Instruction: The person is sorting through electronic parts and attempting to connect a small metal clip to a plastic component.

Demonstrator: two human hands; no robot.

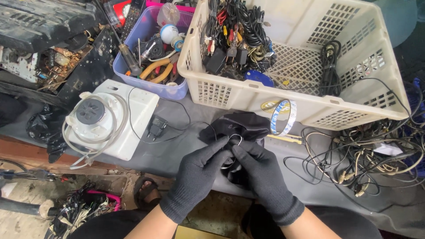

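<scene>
Fingers: our gloved left hand (201, 170) and right hand (261, 170) pinch a thin wire loop (236, 139) | loop over black cloth (241, 126) | cream basket (248, 95) at 12 o'clock | white appliance (128, 121) at 9 o'clock

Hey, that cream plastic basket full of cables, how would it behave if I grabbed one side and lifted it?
The cream basket looks stiff, with thick rims, though its perforated walls may flex a little. The black cable bundle is heaped at one end, so it would probably tip that way. Loose wires draped over its rim would likely snag or drag.
</scene>
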